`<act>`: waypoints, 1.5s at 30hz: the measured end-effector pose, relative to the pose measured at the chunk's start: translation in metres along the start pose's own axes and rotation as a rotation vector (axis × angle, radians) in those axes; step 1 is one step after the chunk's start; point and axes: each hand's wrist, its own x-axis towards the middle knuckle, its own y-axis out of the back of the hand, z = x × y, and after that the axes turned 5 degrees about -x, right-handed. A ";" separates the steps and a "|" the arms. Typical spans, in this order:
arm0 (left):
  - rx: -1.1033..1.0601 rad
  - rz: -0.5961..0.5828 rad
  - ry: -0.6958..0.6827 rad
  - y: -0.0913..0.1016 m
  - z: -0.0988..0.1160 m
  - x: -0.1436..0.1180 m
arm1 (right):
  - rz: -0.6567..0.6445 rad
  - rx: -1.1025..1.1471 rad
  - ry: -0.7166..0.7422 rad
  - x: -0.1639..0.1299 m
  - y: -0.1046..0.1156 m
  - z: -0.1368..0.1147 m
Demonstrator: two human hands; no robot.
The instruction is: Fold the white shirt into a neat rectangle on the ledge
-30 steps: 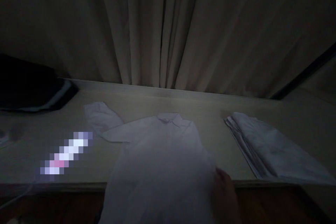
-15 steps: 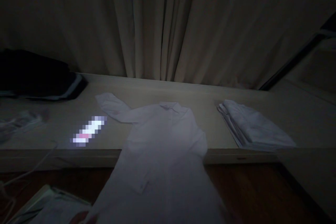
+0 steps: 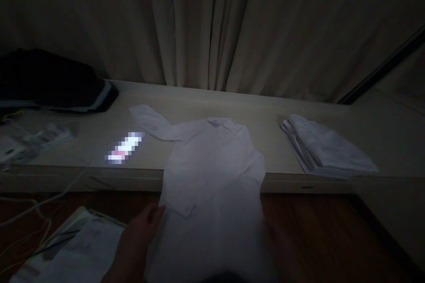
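A white long-sleeved collared shirt (image 3: 212, 172) lies front-up with its collar and upper part on the pale, long worktop (image 3: 265, 110), while its lower part hangs past the front edge over the dark wooden floor (image 3: 325, 230). One sleeve stretches out flat on the worktop toward the upper left, and the other side looks folded in at the shoulder. The left hand (image 3: 139, 234) comes up from the bottom of the view and meets the shirt's left edge just below the chest pocket, with its fingers held loosely together and laid against the cloth; whether they pinch the fabric cannot be told in the dim light. The right hand (image 3: 282, 247) is only a dark, blurred shape at the shirt's lower right edge, and its state cannot be told

To the right of the shirt, well apart from it, a stack of folded white cloths (image 3: 327, 150) rests near the worktop's front edge. To the left of the shirt, a small bright blurred strip (image 3: 124, 148) lies on the worktop just beside the outstretched sleeve. Farther left sits a dark folded bundle (image 3: 49, 82) at the back, with some crumpled pale items (image 3: 33, 141) in front of it. Below the worktop on the left, a flat white sheet-like thing (image 3: 66, 252) lies on the floor beside thin pale cords (image 3: 33, 205). Beige curtains (image 3: 215, 26) hang in folds behind the worktop
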 end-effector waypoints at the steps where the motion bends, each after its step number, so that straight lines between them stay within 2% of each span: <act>1: 0.034 -0.040 -0.008 -0.004 0.010 0.002 | -0.040 -0.014 0.048 0.001 -0.008 -0.025; 3: 0.100 -0.083 -0.015 -0.014 0.024 0.007 | -0.148 -0.062 0.183 0.001 -0.028 -0.071; 6: 0.150 -0.083 -0.024 -0.028 0.026 0.012 | -0.314 -0.129 0.342 0.001 -0.061 -0.125; 8: 0.131 -0.074 -0.053 -0.036 0.021 0.015 | -0.373 -0.125 0.406 0.002 -0.081 -0.147; 11: 0.038 -0.082 -0.104 -0.044 0.011 0.016 | -0.393 -0.066 0.475 0.004 -0.109 -0.161; 14: -0.074 -0.062 -0.129 -0.051 0.002 0.015 | -0.371 -0.012 0.412 0.008 -0.126 -0.162; 16: -0.172 -0.068 -0.093 -0.053 0.000 0.012 | -0.352 0.042 0.366 0.010 -0.131 -0.161; 21: -0.413 -0.265 0.076 -0.058 0.010 0.001 | -0.433 0.211 0.419 0.012 -0.133 -0.159; 23: -0.449 -0.301 0.123 -0.060 0.016 -0.002 | -0.452 0.249 0.421 0.011 -0.132 -0.158; 26: -0.458 -0.270 0.125 -0.064 0.021 -0.004 | -0.445 0.251 0.410 0.008 -0.131 -0.154; 33: -0.413 -0.108 0.060 -0.068 0.018 -0.005 | -0.488 0.123 0.437 0.006 -0.129 -0.146; 36: -0.393 -0.101 0.058 -0.068 0.015 -0.006 | -0.481 0.140 0.462 0.011 -0.125 -0.143; 42: -0.349 -0.143 0.080 -0.064 0.013 -0.007 | -0.409 0.246 0.379 0.030 -0.108 -0.140; 45: -0.358 -0.170 0.081 -0.059 0.014 -0.005 | -0.552 0.367 0.245 0.039 -0.108 -0.139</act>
